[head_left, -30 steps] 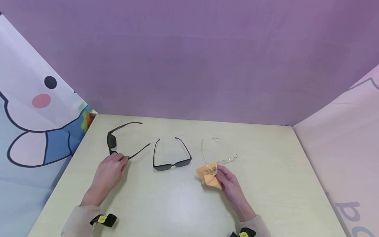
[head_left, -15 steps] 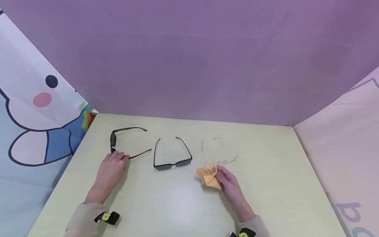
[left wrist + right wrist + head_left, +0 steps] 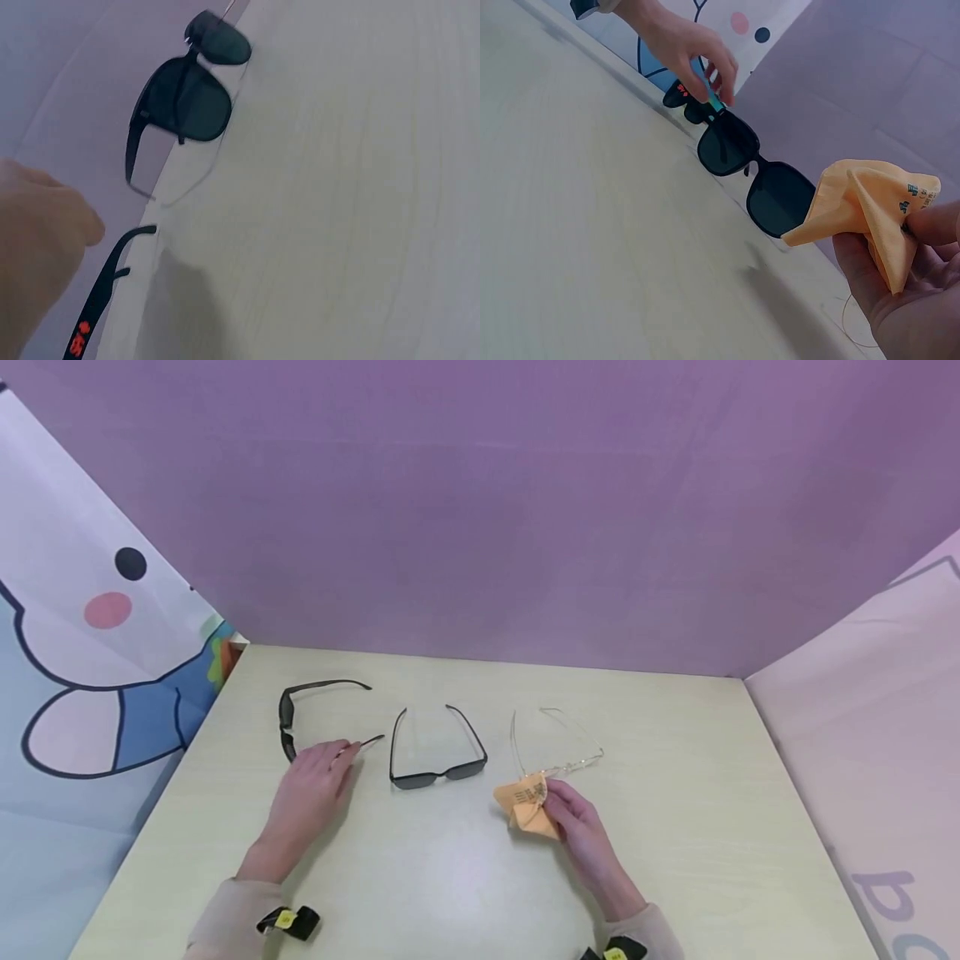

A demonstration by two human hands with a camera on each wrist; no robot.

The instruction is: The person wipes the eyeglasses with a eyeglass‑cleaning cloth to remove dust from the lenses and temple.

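In the head view, my left hand (image 3: 307,789) is over the near temple of the left black sunglasses (image 3: 287,710), which lie unfolded. The right wrist view shows its fingers (image 3: 724,79) pointing down and spread, with no clear grip. A red marking shows on that temple (image 3: 94,311) in the left wrist view. My right hand (image 3: 588,835) pinches a folded orange cloth (image 3: 525,802) with dark print. Just beyond the cloth lie thin clear-framed glasses (image 3: 581,765), partly covered by it in the head view. A second pair of black sunglasses (image 3: 465,770) lies unfolded between the hands.
The pale table (image 3: 450,885) meets a purple cloth wall (image 3: 480,527) at the back. A printed cartoon sheet (image 3: 60,660) hangs on the left, a pale pink one (image 3: 862,735) on the right. Each wrist wears a black strap (image 3: 300,922).
The left sunglasses have turned and shifted slightly right. My left hand has since slid right along their near temple, away from the hinge. My right hand and the cloth have barely moved.
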